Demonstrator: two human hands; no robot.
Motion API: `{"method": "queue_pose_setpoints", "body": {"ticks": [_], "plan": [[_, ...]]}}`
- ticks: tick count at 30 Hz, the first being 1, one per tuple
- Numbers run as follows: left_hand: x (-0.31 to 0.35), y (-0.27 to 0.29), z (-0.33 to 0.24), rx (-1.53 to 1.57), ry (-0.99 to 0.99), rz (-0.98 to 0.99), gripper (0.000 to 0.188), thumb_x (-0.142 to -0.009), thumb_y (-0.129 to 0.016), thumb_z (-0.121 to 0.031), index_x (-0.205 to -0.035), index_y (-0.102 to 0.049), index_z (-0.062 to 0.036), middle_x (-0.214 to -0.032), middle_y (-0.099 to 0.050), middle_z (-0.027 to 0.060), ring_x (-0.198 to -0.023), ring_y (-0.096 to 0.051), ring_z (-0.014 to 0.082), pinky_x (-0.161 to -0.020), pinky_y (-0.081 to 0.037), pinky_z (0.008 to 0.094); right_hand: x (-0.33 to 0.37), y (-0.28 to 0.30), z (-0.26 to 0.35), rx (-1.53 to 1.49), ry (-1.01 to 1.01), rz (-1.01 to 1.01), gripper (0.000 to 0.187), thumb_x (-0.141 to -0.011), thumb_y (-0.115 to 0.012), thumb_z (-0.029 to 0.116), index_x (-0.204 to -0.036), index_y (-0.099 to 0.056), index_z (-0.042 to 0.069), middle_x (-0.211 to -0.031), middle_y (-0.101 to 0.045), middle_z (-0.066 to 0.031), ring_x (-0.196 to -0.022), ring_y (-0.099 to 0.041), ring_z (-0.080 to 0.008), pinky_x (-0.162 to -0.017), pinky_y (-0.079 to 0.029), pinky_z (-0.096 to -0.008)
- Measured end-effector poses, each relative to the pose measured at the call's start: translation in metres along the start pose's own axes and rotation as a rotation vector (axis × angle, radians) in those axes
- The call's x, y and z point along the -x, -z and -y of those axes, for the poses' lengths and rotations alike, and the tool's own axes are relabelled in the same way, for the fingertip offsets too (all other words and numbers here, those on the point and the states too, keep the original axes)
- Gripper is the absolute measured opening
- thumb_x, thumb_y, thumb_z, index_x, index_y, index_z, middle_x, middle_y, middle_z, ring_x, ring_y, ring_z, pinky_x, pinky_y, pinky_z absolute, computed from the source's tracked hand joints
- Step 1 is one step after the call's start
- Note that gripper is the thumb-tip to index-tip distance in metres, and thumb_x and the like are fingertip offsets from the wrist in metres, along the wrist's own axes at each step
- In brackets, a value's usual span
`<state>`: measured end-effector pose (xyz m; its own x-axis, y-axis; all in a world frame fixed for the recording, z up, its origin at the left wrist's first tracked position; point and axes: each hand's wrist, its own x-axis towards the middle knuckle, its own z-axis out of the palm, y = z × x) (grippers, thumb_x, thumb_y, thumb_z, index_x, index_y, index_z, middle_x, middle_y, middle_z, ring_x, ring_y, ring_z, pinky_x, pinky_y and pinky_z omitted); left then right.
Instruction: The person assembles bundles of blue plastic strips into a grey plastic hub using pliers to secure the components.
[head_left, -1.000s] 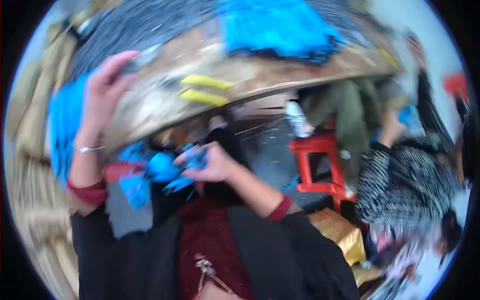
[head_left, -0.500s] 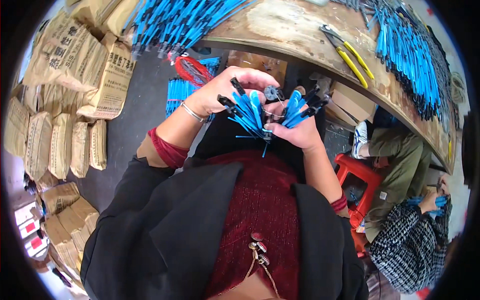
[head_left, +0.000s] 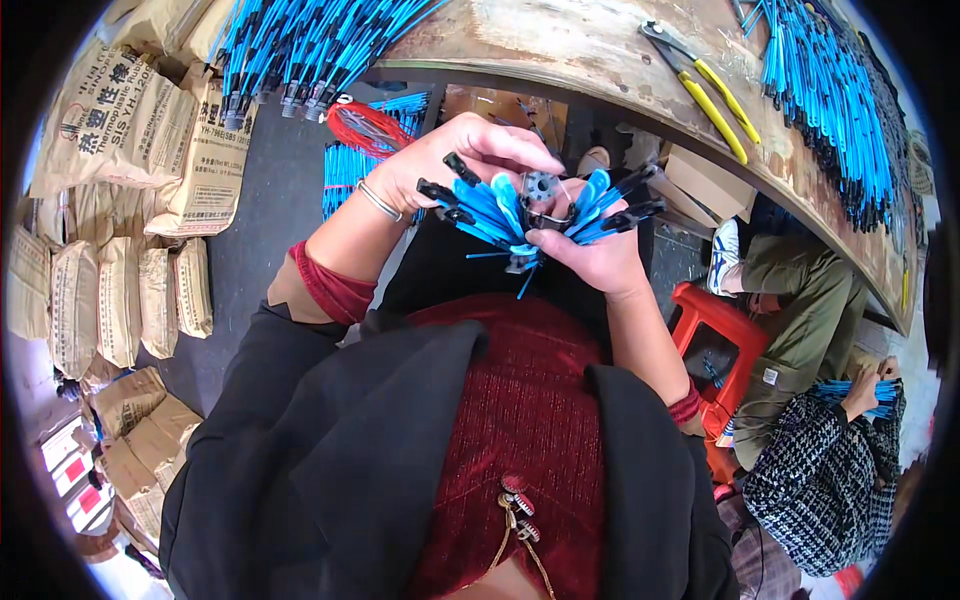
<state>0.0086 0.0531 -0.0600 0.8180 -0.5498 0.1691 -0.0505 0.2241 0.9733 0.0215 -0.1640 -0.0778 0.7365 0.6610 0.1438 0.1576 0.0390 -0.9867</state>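
Note:
Between my hands is a fanned cluster of blue ribs (head_left: 590, 208) with black joints at their ends, like part of an umbrella frame. A small grey notched hub (head_left: 540, 186) sits in its middle, with a thin wire beside it. My right hand (head_left: 595, 262) grips the cluster from the right, its thumb pressed on the lower black part. My left hand (head_left: 480, 150) is around the left ribs, fingers bent over just above the hub. Its thumb and lower fingertips are hidden behind the ribs.
A wooden table (head_left: 560, 45) ahead bears blue rib piles (head_left: 310, 45) and yellow-handled pliers (head_left: 705, 95). A red wire coil (head_left: 365, 130) hangs near its left edge. Brown sacks (head_left: 120, 290) stand left. At right are a red stool (head_left: 715, 345) and a seated person (head_left: 825, 490) handling blue ribs.
The grey hub has turned and shows its round face more fully. My left fingers have lifted slightly and straightened above it. The table and piles have shifted a little in view.

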Motion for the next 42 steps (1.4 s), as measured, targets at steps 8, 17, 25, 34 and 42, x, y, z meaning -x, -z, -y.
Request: {"method": "queue_pose_setpoints", "body": {"ticks": [8, 17, 25, 34, 42], "plan": [[-0.015, -0.007, -0.015, 0.149, 0.17, -0.072, 0.039, -0.074, -0.07, -0.019, -0.106, -0.063, 0.0016, -0.097, -0.063, 0.0104, -0.089, -0.059, 0.018, -0.085, -0.044, 0.0287, 0.002, 0.004, -0.008, -0.058, -0.071, -0.009, 0.033, -0.062, -0.076, 0.001, -0.084, -0.052, 0.004, -0.081, -0.06, -0.0038, -0.078, -0.058, -0.0147, -0.072, -0.047, -0.0309], [-0.016, 0.01, -0.001, -0.03, -0.005, 0.067, 0.044, -0.072, -0.07, -0.023, -0.106, -0.062, 0.0046, -0.102, -0.063, 0.0155, -0.095, -0.06, 0.0223, -0.088, -0.044, 0.032, 0.005, 0.002, -0.007, -0.082, -0.146, -0.074, 0.036, -0.061, -0.079, 0.004, -0.087, -0.053, 0.003, -0.086, -0.063, -0.0053, -0.079, -0.06, -0.014, -0.074, -0.048, -0.0293], [-0.014, -0.002, -0.007, 0.208, 0.036, 0.033, 0.059, -0.077, -0.066, -0.035, -0.118, -0.053, 0.0061, -0.105, -0.061, 0.0177, -0.1, -0.059, 0.0251, -0.091, -0.043, 0.0343, 0.003, 0.0, 0.002, -0.214, -0.186, -0.193, 0.038, -0.063, -0.08, 0.007, -0.093, -0.057, 0.001, -0.085, -0.064, -0.0045, -0.076, -0.06, -0.0134, -0.071, -0.049, -0.0279], [-0.011, -0.024, 0.004, 0.062, -0.031, -0.265, 0.036, -0.079, -0.066, -0.012, -0.11, -0.054, 0.0013, -0.104, -0.06, 0.0166, -0.093, -0.061, 0.0222, -0.084, -0.048, 0.0354, 0.003, -0.002, 0.002, -0.098, -0.22, -0.27, 0.033, -0.065, -0.078, 0.008, -0.091, -0.059, 0.0, -0.085, -0.064, -0.0044, -0.075, -0.06, -0.0123, -0.069, -0.049, -0.0267], [-0.026, -0.045, 0.003, 0.03, 0.112, -0.463, 0.03, -0.072, -0.07, -0.003, -0.099, -0.057, 0.0005, -0.096, -0.063, 0.0113, -0.085, -0.061, 0.0171, -0.075, -0.051, 0.0306, 0.006, 0.005, -0.004, -0.088, -0.264, -0.301, 0.031, -0.067, -0.075, 0.006, -0.093, -0.059, 0.001, -0.085, -0.064, -0.0035, -0.076, -0.059, -0.011, -0.071, -0.047, -0.0257]]}}
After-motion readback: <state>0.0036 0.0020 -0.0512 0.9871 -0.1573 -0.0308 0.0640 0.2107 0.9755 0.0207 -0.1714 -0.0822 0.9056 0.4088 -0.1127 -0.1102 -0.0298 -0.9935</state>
